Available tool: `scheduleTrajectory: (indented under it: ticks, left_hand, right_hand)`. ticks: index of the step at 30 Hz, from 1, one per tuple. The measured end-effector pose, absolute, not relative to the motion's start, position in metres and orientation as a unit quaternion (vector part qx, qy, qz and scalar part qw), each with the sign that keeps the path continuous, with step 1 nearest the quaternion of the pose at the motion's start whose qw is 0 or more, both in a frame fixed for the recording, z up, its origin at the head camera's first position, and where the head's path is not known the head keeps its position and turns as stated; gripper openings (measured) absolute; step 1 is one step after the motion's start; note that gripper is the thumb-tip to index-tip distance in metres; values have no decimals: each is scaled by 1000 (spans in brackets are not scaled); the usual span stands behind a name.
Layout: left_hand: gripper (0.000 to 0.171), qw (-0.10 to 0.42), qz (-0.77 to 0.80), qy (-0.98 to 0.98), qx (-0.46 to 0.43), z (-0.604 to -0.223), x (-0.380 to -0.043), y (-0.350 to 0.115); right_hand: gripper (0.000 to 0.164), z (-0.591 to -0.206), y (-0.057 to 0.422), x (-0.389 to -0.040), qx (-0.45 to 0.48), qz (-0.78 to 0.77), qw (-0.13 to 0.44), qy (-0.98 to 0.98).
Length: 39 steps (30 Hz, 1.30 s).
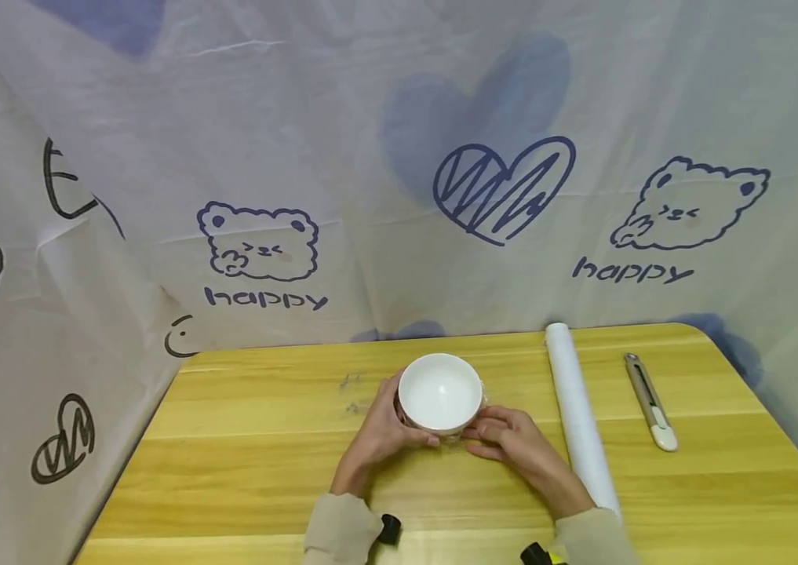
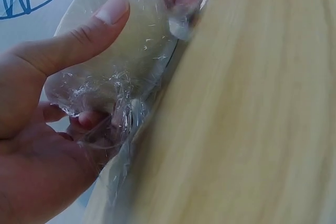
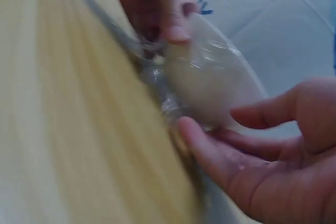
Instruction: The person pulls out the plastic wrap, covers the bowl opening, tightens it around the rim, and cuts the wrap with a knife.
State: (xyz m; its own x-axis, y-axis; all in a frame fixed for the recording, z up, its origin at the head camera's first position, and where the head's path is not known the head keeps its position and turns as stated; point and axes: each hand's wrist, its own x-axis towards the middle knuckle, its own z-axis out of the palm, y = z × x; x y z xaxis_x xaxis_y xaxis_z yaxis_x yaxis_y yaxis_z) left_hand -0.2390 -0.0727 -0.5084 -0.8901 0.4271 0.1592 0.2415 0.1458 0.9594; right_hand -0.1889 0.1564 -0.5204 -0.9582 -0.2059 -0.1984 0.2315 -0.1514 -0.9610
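A white bowl (image 1: 441, 391) stands upright near the middle of the table, its inside facing up. Clear plastic wrap (image 2: 123, 90) clings in creases to its outer wall and bunches near the base. My left hand (image 1: 382, 431) grips the bowl from the left, thumb lying across the near side over the film. On the opposite side, my right hand (image 1: 515, 443) touches the wrapped lower wall with slightly bent fingers. In the right wrist view, a gap shows between its fingertips (image 3: 191, 129), and they lie against the film low on the bowl.
A long white roll (image 1: 578, 416) lies lengthwise to the right of the hands. Farther right is a utility knife (image 1: 651, 404) with a grey and white handle. Printed cloth (image 1: 370, 196) hangs behind the wooden table (image 1: 243, 455) and along its sides.
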Motion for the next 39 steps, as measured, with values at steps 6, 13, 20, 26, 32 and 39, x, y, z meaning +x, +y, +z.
scheduleTrajectory:
  ticks: [6, 13, 20, 26, 32, 39]
  left_hand:
    - [103, 98, 628, 745, 203, -519, -248, -78]
    - [105, 74, 583, 784, 201, -523, -250, -79]
    - [123, 30, 585, 773, 244, -510, -235, -59]
    - [110, -4, 629, 752, 197, -516, -237, -51]
    - [115, 9, 618, 768, 170, -535, -249, -51]
    - [114, 10, 635, 753, 175, -533, -250, -52]
  right_hand:
    - [34, -509, 165, -190, 77, -702, 41, 706]
    - [29, -501, 164, -188, 62, -708, 56, 701]
    - [28, -502, 154, -188, 40, -679, 57, 731]
    - [15, -502, 152, -187, 34, -665, 46, 745]
    - [12, -499, 162, -187, -3, -654, 74, 753]
    - [12, -508, 163, -192, -23, -637, 81, 767]
